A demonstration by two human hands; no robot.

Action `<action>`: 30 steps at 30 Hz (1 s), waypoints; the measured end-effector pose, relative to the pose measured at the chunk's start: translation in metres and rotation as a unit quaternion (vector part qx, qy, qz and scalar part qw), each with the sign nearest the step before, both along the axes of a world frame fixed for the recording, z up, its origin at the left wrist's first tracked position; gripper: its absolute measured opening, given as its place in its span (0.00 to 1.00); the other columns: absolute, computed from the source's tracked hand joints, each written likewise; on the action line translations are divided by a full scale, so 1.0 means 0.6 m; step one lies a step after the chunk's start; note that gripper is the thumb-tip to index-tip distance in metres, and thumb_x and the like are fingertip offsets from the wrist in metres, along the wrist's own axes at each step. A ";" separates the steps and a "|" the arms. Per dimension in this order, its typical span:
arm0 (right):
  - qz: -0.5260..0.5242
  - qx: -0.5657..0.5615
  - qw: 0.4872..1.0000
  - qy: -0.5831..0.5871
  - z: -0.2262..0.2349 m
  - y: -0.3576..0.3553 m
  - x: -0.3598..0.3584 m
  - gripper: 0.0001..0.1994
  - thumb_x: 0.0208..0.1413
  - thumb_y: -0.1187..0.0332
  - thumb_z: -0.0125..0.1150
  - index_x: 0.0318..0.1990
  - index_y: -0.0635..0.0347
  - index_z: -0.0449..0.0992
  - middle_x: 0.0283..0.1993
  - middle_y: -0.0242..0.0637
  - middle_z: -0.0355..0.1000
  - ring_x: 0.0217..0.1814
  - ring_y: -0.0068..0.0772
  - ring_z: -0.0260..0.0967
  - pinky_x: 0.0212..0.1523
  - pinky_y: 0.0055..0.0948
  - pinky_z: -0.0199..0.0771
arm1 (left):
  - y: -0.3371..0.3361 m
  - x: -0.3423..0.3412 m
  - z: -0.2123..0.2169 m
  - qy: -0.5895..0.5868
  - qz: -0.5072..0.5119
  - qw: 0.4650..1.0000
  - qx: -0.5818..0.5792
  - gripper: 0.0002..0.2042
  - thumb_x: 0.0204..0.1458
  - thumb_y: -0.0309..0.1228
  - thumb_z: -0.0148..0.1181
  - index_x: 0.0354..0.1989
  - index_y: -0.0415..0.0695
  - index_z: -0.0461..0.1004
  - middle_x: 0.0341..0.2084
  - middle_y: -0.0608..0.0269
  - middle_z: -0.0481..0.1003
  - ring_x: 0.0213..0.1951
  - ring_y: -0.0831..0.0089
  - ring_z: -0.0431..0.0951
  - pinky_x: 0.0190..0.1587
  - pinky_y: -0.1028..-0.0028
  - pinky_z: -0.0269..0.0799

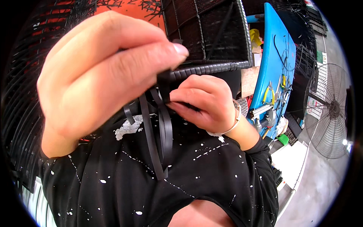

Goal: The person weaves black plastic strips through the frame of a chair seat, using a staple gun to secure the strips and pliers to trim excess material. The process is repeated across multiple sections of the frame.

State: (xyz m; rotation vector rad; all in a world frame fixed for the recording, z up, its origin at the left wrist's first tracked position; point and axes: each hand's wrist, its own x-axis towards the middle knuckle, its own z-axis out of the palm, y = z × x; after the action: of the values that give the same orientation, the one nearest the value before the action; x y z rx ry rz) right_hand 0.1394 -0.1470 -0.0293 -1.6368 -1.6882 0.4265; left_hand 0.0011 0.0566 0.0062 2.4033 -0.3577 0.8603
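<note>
Nearest the lens, our left hand: large in view, fingers curled, thumb and forefinger pinched on the corner of a black woven rattan frame. Below it, flat black plastic strips: several loose ends hanging from that corner down across our dark, paint-flecked shirt. Centre, our right hand: closed around the strip ends just under the frame's wrapped edge, a pale band on the wrist. The frame itself sits raised close before us, its corner between both hands. Step in hand, as we judge it: wrapping or tucking a strip at the corner. The next move would seem to call for steady tension from the right while the left keeps the corner pinned. Right, a blue table: yellow-handled pliers and small tools. Far right, a standing wire-guard fan.
</note>
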 end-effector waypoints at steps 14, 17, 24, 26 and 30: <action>-0.034 -0.047 0.997 0.047 0.010 0.003 0.001 0.10 0.42 0.80 0.71 0.34 0.63 0.79 0.29 0.37 0.71 0.24 0.35 0.70 0.24 0.28 0.70 | 0.007 0.012 -0.029 0.054 0.067 0.991 -0.100 0.14 0.43 0.10 0.61 0.40 0.32 0.78 0.33 0.52 0.80 0.36 0.64 0.81 0.39 0.75 0.75; 0.001 -0.062 0.998 0.004 0.019 0.010 0.008 0.11 0.40 0.78 0.72 0.34 0.61 0.79 0.30 0.36 0.71 0.24 0.35 0.71 0.24 0.29 0.70 | 0.007 0.014 -0.042 0.059 0.066 0.990 -0.114 0.13 0.44 0.11 0.60 0.40 0.33 0.79 0.31 0.54 0.79 0.35 0.65 0.81 0.38 0.75 0.75; 0.024 -0.028 0.999 0.037 0.009 0.029 0.026 0.14 0.40 0.75 0.73 0.38 0.59 0.80 0.33 0.36 0.72 0.27 0.38 0.72 0.27 0.30 0.73 | 0.021 0.023 -0.074 0.143 0.052 0.977 -0.147 0.13 0.44 0.11 0.59 0.40 0.33 0.79 0.29 0.54 0.78 0.32 0.65 0.80 0.37 0.74 0.74; 0.042 -0.077 0.995 0.043 0.020 0.034 0.031 0.15 0.41 0.72 0.73 0.40 0.58 0.81 0.34 0.36 0.72 0.28 0.38 0.73 0.27 0.31 0.73 | 0.032 0.027 -0.083 0.140 0.043 0.982 -0.119 0.16 0.44 0.13 0.61 0.44 0.35 0.78 0.32 0.57 0.78 0.33 0.69 0.79 0.39 0.76 0.74; 0.078 -0.124 0.986 0.077 0.021 0.037 0.043 0.09 0.46 0.69 0.71 0.35 0.56 0.79 0.31 0.34 0.70 0.26 0.38 0.72 0.24 0.32 0.71 | 0.010 0.022 -0.090 0.283 0.112 0.893 -0.332 0.31 0.42 0.19 0.68 0.60 0.39 0.70 0.41 0.66 0.75 0.39 0.79 0.73 0.47 0.78 0.71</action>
State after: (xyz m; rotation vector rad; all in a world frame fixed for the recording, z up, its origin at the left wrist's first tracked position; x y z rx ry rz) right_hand 0.1652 -0.1251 -0.0169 -1.6025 -1.7035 0.8486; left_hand 0.0143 0.0625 -0.0478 1.9269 0.3931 0.2571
